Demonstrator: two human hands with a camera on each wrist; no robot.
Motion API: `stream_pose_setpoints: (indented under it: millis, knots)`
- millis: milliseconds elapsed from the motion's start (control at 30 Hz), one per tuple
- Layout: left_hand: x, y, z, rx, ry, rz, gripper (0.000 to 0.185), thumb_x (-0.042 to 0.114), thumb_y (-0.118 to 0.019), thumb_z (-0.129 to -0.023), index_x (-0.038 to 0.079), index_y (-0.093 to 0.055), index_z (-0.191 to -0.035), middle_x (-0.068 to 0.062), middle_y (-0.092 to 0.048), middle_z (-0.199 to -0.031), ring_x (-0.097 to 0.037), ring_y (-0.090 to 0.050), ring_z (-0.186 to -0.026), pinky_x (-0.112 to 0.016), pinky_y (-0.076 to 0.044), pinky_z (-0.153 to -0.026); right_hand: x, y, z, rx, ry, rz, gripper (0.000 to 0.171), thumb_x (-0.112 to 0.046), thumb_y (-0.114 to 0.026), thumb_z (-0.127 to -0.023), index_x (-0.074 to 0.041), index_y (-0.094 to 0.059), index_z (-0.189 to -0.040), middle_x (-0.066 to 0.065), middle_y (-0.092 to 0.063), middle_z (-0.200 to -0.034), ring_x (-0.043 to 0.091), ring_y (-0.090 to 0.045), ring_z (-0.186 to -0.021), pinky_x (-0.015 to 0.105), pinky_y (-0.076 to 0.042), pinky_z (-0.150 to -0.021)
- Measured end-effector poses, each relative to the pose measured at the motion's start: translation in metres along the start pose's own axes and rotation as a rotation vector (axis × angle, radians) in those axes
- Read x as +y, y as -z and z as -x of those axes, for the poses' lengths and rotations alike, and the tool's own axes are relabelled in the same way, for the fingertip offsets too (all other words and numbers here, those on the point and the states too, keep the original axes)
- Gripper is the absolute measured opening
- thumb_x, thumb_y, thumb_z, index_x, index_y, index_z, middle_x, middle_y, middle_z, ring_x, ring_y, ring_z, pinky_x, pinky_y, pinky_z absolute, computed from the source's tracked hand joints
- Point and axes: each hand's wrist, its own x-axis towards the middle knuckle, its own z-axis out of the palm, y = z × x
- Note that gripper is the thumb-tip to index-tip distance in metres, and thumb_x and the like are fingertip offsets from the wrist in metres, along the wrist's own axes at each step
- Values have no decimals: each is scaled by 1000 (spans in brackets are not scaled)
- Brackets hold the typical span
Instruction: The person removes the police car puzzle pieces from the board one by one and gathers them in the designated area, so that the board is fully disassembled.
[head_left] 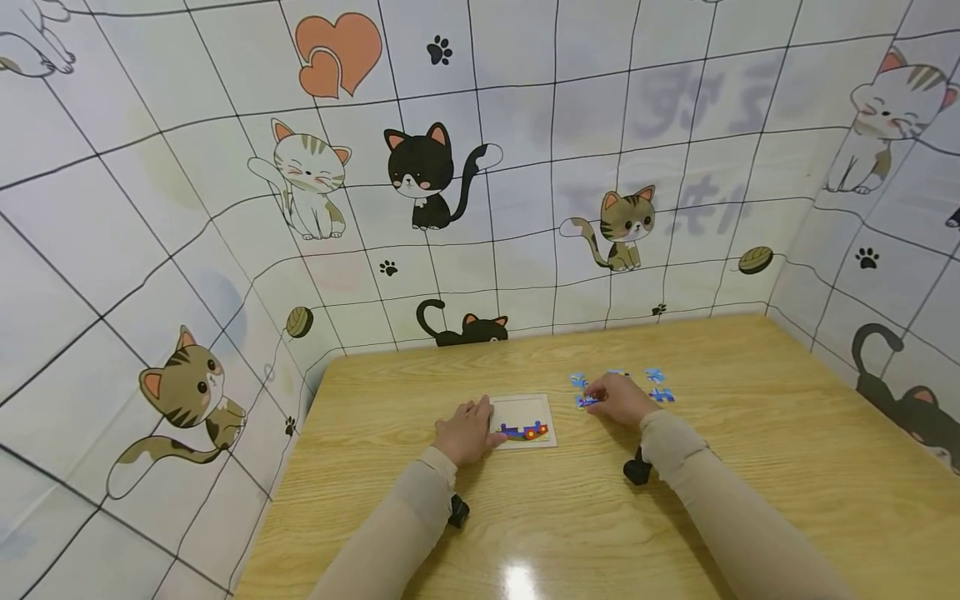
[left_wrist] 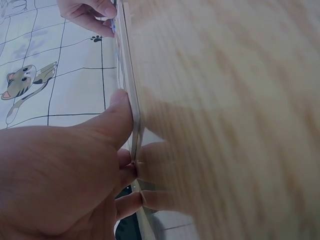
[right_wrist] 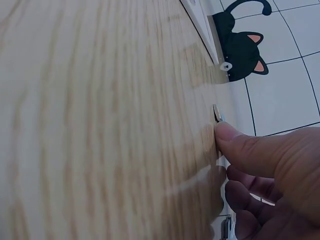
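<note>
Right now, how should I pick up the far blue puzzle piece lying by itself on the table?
The blue puzzle piece lies flat on the wooden table, beyond the right hand. Probably come from above and pinch two opposite edges with the fingers, since it is thin and flat, with nothing touching it.

A light wooden table (head_left: 750, 467) with visible grain fills a corner. White tiled walls (head_left: 600, 125) with dark grid lines enclose it on three sides, printed with cartoon cats (head_left: 422, 175), paw prints, yarn balls and orange hearts (head_left: 337, 52). An overhead light glares off the tabletop near the front edge.
</note>
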Motion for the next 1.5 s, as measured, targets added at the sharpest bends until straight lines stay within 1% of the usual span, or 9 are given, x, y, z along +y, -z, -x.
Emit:
stream_pose_setpoints:
  millis: [133,333,633,800,933,1133,1300,1400,1500]
  knots:
    - [1,1,1,4,0,14,77,57,-48,-94,11,-27,-152,-6,-38,-153,-27,-33,-141,-69,-38,-93,2,3,2,-2,22,11,36,-10,-71,-87,2,-65,-120,17,-64,-113,31,-60,-100,47,-50,-85]
    - [0,1,0,8,-2,16,77,57,-49,-94,10,-27,-152,-6,-38,-153,-28,-32,-141,-70,-37,-93,6,4,0,-11,35,18,36,-10,-71,-88,1,-64,-122,15,-64,-112,29,-60,-99,46,-50,-85]
    - [0,0,0,4,-1,18,76,57,-49,-94,12,-29,-152,-7,-39,-153,-28,-33,-141,-70,-37,-93,1,6,3,-43,37,30,44,-11,-70,-89,3,-59,-128,21,-61,-118,35,-58,-107,49,-49,-89]
    - [-1,-3,-2,0,-1,0,76,59,-47,-94,14,-28,-152,-5,-37,-154,-26,-32,-142,-69,-37,-93,-11,3,4,-51,82,66,43,-12,-71,-88,5,-59,-126,20,-61,-116,35,-58,-105,47,-49,-87]
    - [-1,-3,-3,0,1,0,76,58,-47,-94,13,-28,-152,-5,-37,-154,-27,-32,-142,-70,-37,-93,-23,-3,2,-56,133,79,43,-15,-71,-88,2,-61,-126,16,-61,-113,26,-58,-96,41,-49,-82]
    - [-1,-1,-2,-6,5,12,76,57,-49,-94,12,-28,-152,-5,-36,-155,-28,-31,-142,-70,-36,-93,-44,-12,1,-93,231,0,40,-10,-70,-89,1,-60,-126,15,-60,-111,15,-54,-80,33,-48,-71]
    - [-1,-2,-3,-10,19,-10,76,58,-47,-94,13,-28,-152,-4,-33,-156,-27,-31,-142,-69,-37,-94,-61,-25,-1,-169,259,-25,43,-11,-70,-89,0,-58,-129,13,-60,-114,13,-54,-79,30,-47,-72]
    - [-1,-2,-3,-12,21,-13,75,59,-47,-94,14,-28,-152,-3,-32,-157,-26,-30,-142,-68,-37,-94,-68,-32,-1,-217,266,-3,46,-9,-72,-87,1,-58,-129,11,-60,-112,12,-54,-78,29,-48,-73]
    - [0,-2,-4,-11,19,-10,75,58,-47,-94,14,-29,-152,-3,-33,-156,-26,-31,-142,-68,-37,-94,-73,-36,-1,-231,258,32,47,-7,-74,-84,1,-59,-128,8,-60,-107,11,-53,-77,29,-48,-74]
